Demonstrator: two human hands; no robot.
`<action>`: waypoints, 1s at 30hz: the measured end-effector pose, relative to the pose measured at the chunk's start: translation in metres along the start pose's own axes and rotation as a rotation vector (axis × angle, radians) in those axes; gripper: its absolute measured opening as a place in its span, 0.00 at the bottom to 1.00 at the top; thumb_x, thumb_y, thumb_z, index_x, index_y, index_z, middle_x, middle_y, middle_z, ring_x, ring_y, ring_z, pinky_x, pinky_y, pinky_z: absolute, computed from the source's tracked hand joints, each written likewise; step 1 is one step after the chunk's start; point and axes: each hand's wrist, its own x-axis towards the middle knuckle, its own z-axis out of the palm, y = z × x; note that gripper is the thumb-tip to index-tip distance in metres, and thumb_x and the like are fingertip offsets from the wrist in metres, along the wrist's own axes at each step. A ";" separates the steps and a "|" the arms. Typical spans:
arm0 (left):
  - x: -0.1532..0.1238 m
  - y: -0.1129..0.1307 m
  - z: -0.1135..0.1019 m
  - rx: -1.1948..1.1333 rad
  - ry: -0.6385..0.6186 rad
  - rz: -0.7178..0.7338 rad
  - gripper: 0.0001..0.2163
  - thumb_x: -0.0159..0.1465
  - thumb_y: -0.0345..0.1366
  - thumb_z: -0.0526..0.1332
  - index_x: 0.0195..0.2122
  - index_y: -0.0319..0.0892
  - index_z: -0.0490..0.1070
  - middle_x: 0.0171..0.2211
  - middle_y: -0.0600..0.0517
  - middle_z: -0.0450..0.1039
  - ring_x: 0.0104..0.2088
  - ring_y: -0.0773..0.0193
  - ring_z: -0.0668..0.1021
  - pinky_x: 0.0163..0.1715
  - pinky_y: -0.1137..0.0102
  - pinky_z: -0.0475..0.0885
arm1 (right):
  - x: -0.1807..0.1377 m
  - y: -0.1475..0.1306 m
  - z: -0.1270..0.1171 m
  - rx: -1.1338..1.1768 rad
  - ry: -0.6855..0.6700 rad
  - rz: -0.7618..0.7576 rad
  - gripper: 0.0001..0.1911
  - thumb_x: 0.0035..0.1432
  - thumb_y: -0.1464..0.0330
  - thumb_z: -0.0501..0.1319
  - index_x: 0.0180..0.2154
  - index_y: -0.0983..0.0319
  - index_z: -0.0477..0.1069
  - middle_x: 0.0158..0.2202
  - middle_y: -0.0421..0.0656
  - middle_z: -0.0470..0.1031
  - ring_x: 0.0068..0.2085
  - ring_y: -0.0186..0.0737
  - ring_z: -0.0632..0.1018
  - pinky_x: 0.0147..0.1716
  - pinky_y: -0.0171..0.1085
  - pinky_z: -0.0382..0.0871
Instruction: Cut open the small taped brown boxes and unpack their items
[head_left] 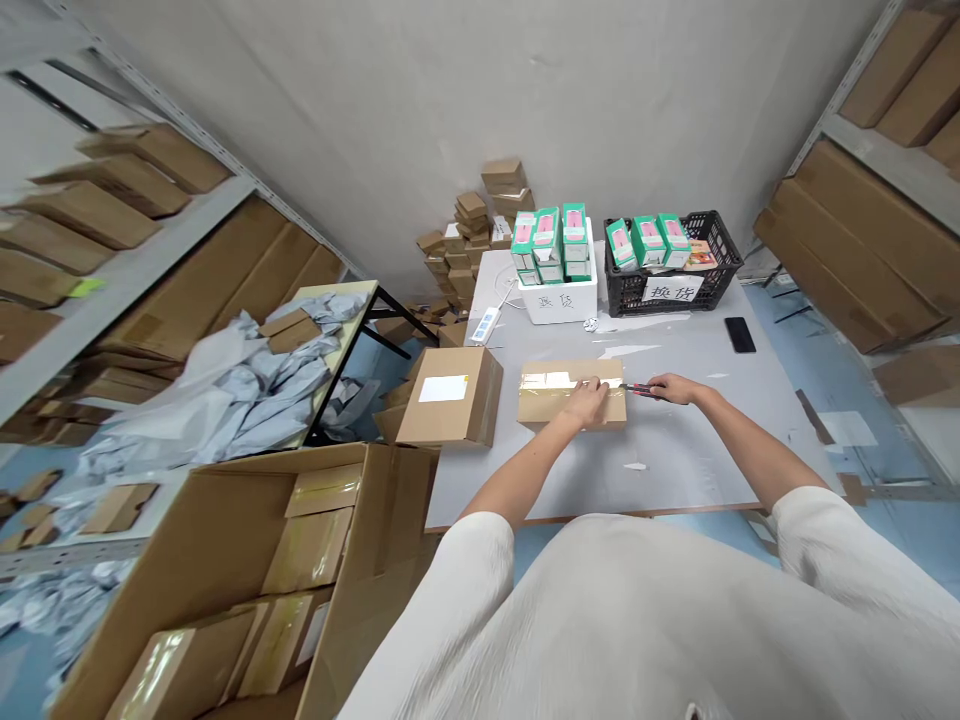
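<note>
A small taped cardboard box (551,402) lies on the grey table (675,450) in front of me. My left hand (586,400) rests on top of the box, fingers pressed down on the tape seam. My right hand (670,389) is closed around a small red and black utility knife (637,389), whose tip touches the right end of the box's tape. A second, larger cardboard box (454,396) with a white label stands to the left on the table's edge.
At the back of the table are a white bin (561,298) and a black crate (716,262), both holding green and pink product boxes. A phone (739,334) and a power strip (484,324) lie nearby. A big open carton (247,580) of parcels sits at lower left.
</note>
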 end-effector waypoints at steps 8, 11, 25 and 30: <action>0.003 0.001 -0.003 0.012 -0.011 -0.013 0.39 0.58 0.40 0.78 0.67 0.47 0.62 0.65 0.38 0.66 0.61 0.43 0.79 0.74 0.52 0.56 | -0.005 -0.006 0.011 0.032 0.041 -0.034 0.21 0.60 0.47 0.65 0.35 0.59 0.78 0.29 0.40 0.77 0.31 0.39 0.73 0.32 0.35 0.65; 0.006 0.003 -0.003 0.006 -0.027 -0.041 0.39 0.59 0.39 0.78 0.68 0.46 0.62 0.66 0.37 0.66 0.59 0.43 0.81 0.73 0.50 0.57 | -0.011 -0.004 0.014 0.059 0.026 0.007 0.20 0.59 0.48 0.68 0.35 0.58 0.78 0.28 0.39 0.77 0.29 0.38 0.73 0.30 0.35 0.65; 0.013 -0.018 0.007 -0.238 0.243 -0.128 0.23 0.75 0.36 0.56 0.70 0.46 0.65 0.69 0.39 0.65 0.68 0.47 0.71 0.68 0.55 0.67 | -0.036 -0.014 0.012 0.224 0.260 0.047 0.19 0.72 0.49 0.61 0.48 0.57 0.73 0.36 0.43 0.84 0.29 0.37 0.78 0.30 0.34 0.71; 0.026 -0.018 0.007 -0.156 0.236 -0.189 0.23 0.72 0.35 0.60 0.69 0.46 0.65 0.74 0.38 0.60 0.74 0.45 0.64 0.74 0.49 0.57 | -0.043 -0.021 0.015 0.041 0.280 -0.046 0.19 0.74 0.53 0.56 0.51 0.57 0.78 0.39 0.43 0.84 0.36 0.42 0.80 0.37 0.38 0.72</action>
